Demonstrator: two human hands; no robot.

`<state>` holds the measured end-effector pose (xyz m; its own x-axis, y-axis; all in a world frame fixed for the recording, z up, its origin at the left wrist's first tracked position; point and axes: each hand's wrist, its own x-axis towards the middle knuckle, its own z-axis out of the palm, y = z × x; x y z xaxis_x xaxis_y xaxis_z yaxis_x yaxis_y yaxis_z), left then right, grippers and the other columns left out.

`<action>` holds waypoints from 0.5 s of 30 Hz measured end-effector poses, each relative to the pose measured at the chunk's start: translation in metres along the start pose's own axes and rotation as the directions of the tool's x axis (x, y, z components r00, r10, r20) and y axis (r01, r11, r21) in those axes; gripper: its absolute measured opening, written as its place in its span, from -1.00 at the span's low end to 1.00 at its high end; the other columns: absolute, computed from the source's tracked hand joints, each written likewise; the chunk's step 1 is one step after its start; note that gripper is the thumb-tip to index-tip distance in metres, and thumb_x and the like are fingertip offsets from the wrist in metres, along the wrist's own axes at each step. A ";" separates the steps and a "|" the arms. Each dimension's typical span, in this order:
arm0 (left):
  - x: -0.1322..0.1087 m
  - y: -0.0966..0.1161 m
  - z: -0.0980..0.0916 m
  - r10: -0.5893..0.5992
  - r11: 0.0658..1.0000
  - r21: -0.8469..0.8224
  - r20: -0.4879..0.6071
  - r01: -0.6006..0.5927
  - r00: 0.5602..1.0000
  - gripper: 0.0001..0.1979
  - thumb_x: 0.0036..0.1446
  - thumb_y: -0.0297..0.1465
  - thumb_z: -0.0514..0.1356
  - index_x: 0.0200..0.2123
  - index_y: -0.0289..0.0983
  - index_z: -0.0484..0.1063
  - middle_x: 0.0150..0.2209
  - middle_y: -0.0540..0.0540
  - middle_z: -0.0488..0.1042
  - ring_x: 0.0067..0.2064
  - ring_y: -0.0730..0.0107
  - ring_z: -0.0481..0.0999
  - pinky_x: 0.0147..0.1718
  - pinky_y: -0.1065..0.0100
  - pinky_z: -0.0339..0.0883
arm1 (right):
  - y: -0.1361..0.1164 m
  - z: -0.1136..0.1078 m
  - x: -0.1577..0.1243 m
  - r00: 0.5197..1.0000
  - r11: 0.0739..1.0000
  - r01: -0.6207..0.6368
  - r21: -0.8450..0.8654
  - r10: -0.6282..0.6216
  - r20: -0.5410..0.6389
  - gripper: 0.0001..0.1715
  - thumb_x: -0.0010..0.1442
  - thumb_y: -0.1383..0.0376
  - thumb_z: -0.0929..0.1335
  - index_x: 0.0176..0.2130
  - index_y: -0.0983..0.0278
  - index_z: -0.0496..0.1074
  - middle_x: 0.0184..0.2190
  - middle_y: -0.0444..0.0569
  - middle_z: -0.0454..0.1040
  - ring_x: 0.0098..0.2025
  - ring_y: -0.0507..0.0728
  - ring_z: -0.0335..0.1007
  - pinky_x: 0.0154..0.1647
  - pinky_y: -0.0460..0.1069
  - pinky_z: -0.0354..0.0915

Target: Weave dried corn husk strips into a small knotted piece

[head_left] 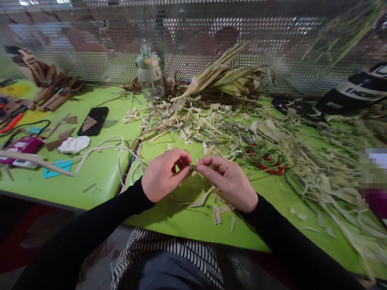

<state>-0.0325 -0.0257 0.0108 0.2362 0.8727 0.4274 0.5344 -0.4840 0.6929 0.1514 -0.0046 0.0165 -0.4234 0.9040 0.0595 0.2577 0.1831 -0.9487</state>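
Note:
My left hand and my right hand meet over the green table, fingertips pinched together on a thin pale strip of dried leaf. A curl of the same leaf hangs below them onto the table. Both hands are closed in a pinch. Black sleeves cover both arms.
Dried leaf scraps and a bundle of green-yellow leaves lie behind my hands. Red-handled scissors sit to the right under the strands. A water bottle, black phone, white cable and brown rolls are left. A perforated metal screen backs the table.

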 end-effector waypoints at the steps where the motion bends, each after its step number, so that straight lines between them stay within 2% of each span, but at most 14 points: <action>1: 0.000 0.000 0.000 0.019 1.000 -0.002 -0.004 -0.019 1.000 -0.93 0.11 -0.46 0.16 -0.30 -0.32 0.39 -0.41 -0.01 0.46 -0.43 0.56 0.39 -0.42 0.51 0.30 | 0.000 0.000 0.000 1.000 1.000 -0.013 0.025 0.013 -0.006 -0.79 0.16 0.17 0.34 -0.35 0.29 0.43 -0.52 -0.16 0.34 -0.56 -0.05 0.13 -0.58 -0.13 0.08; 4: 0.001 0.002 -0.002 0.055 0.998 0.000 0.013 -0.055 0.998 -0.96 0.08 -0.49 0.17 -0.36 -0.32 0.41 -0.41 -0.03 0.46 -0.42 0.55 0.38 -0.42 0.50 0.31 | 0.001 0.002 0.000 0.998 0.997 -0.036 0.065 0.039 -0.045 -0.78 0.14 0.16 0.36 -0.34 0.28 0.44 -0.52 -0.16 0.35 -0.55 -0.05 0.14 -0.56 -0.12 0.11; 9: 0.003 0.006 -0.003 0.007 1.000 -0.028 0.041 -0.006 0.999 -0.89 0.12 -0.41 0.16 -0.36 -0.33 0.46 -0.44 -0.04 0.49 -0.45 0.53 0.38 -0.48 0.50 0.28 | 0.002 0.004 -0.001 0.994 0.997 -0.015 0.073 0.023 -0.104 -0.77 0.11 0.15 0.38 -0.35 0.28 0.44 -0.49 -0.14 0.37 -0.52 -0.03 0.18 -0.52 -0.11 0.15; 15: 0.004 0.003 -0.002 -0.081 0.993 -0.077 0.085 0.087 0.993 -0.83 0.11 -0.30 0.21 -0.36 -0.31 0.48 -0.42 -0.03 0.52 -0.49 0.56 0.36 -0.47 0.49 0.28 | 0.006 0.005 -0.004 0.991 0.998 0.047 -0.035 -0.051 -0.123 -0.79 0.15 0.17 0.37 -0.33 0.27 0.46 -0.62 -0.22 0.23 -0.64 -0.07 -0.07 -0.66 -0.13 -0.07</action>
<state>-0.0313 -0.0238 0.0154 0.2602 0.9113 0.3193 0.4886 -0.4094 0.7705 0.1500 -0.0086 0.0086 -0.3260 0.9342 0.1451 0.2681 0.2386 -0.9334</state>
